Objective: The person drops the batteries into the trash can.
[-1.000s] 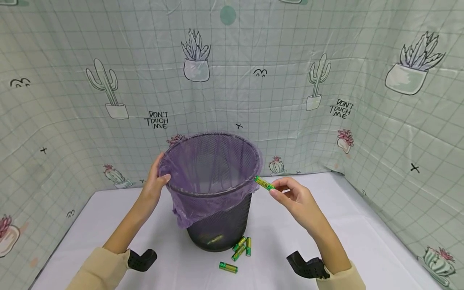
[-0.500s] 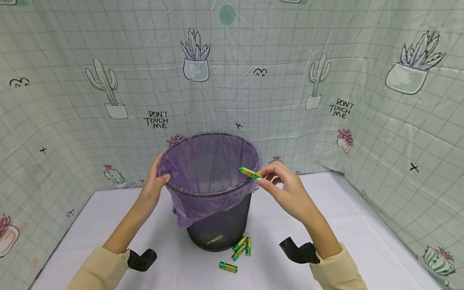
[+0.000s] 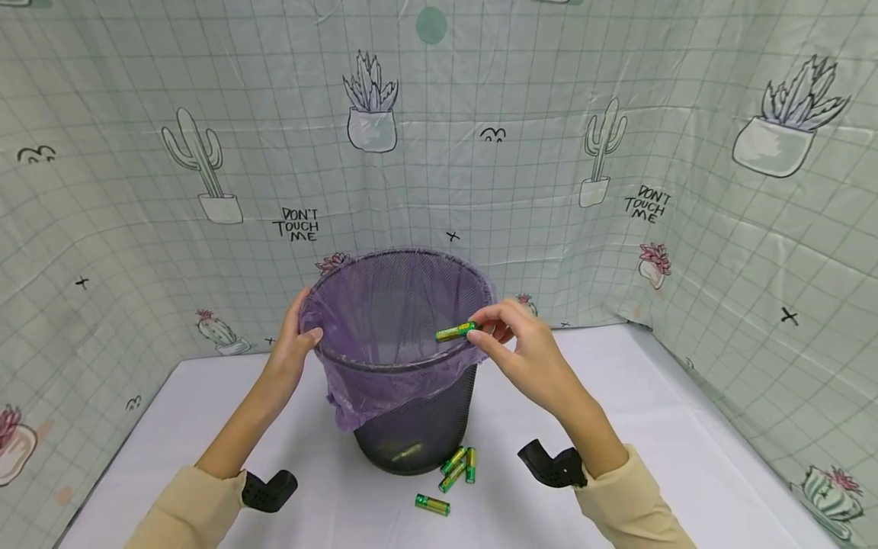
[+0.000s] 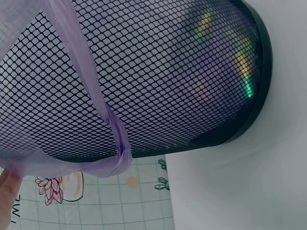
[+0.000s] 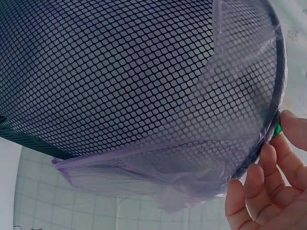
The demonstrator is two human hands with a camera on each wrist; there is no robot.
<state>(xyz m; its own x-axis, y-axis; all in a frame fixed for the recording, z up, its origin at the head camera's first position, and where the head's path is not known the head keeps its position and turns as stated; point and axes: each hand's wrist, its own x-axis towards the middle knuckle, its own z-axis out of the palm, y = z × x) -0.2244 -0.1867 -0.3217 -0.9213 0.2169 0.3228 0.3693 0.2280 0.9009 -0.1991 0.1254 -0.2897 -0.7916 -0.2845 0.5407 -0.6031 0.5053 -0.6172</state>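
Observation:
A black mesh waste bin (image 3: 418,435) lined with a purple bag (image 3: 384,381) stands on the white table. My left hand (image 3: 296,345) grips its left rim, thumb over the edge. My right hand (image 3: 511,347) pinches a green and yellow battery (image 3: 456,332) over the bin's mouth, just inside the right rim. In the right wrist view the fingers (image 5: 261,191) lie by the rim and only a green tip of the battery (image 5: 277,129) shows. The left wrist view shows the bin's mesh wall (image 4: 144,76) with batteries (image 4: 242,72) glinting inside near the bottom.
Several loose batteries (image 3: 456,469) lie on the table (image 3: 652,442) at the bin's foot, one more (image 3: 432,504) nearer me. Cactus-print sheeting (image 3: 494,137) walls the table on the back and both sides.
My right hand carried the battery leftward from outside the right rim to above the bin's opening, tipping it more level. The left hand stayed on the rim.

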